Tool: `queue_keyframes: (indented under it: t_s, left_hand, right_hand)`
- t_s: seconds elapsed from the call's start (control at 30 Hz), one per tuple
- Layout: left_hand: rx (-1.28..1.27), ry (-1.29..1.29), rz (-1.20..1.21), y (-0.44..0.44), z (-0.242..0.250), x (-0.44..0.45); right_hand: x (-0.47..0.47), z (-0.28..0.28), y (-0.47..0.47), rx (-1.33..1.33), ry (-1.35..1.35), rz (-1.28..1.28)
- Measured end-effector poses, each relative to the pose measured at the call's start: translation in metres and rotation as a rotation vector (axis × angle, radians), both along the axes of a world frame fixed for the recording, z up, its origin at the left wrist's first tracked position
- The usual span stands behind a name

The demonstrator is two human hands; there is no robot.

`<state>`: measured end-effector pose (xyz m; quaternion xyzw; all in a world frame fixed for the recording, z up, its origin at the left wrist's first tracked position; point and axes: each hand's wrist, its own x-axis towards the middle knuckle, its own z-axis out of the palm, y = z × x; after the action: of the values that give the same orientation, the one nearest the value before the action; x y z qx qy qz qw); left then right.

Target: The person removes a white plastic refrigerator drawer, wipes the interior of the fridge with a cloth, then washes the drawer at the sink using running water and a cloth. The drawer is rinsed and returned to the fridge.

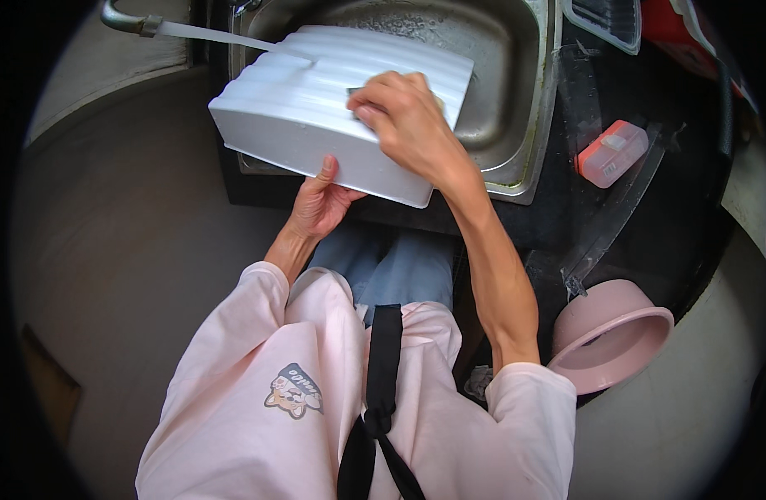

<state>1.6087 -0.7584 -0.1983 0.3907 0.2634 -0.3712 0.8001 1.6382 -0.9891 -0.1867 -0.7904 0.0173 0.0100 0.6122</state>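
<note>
A white ribbed plastic bin (pixel 283 131) is tilted over the stainless steel sink (pixel 514 75), its ribbed face up. My left hand (pixel 323 200) grips its near lower edge, with the thumb on the smooth side and the fingers underneath. Against the ribbed face, my right hand (pixel 401 119) presses a scrubbing sponge (pixel 356 94), mostly hidden by the fingers. Water from the metal faucet (pixel 130 22) at the upper left streams onto the bin's top.
On the dark counter right of the sink lies an orange-lidded clear plastic box (pixel 613 154). Beyond it is a clear plastic tray (pixel 604 22). A pink basin (pixel 608 337) lies tipped at the lower right, near strips of clear tape (pixel 617 219).
</note>
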Motion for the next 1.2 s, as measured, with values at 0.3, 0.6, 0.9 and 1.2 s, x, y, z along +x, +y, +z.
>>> queue_keyframes:
  t_s: [0.3, 0.6, 0.9, 1.2]
  left_hand:
    - [-0.045, -0.058, 0.030, -0.001, -0.008, -0.004]
    - [-0.094, -0.002, 0.039, 0.004, -0.014, -0.002]
    - [-0.140, 0.040, 0.017, 0.012, -0.024, -0.005]
    - [-0.016, -0.046, 0.067, 0.004, 0.003, 0.018]
  right_hand:
    - [-0.081, 0.016, -0.047, -0.125, 0.040, -0.107]
    - [-0.009, 0.025, 0.028, -0.298, -0.136, 0.020]
    - [0.053, -0.120, -0.064, -0.291, -0.028, 0.015]
    - [0.001, -0.056, -0.027, -0.140, -0.052, -0.033]
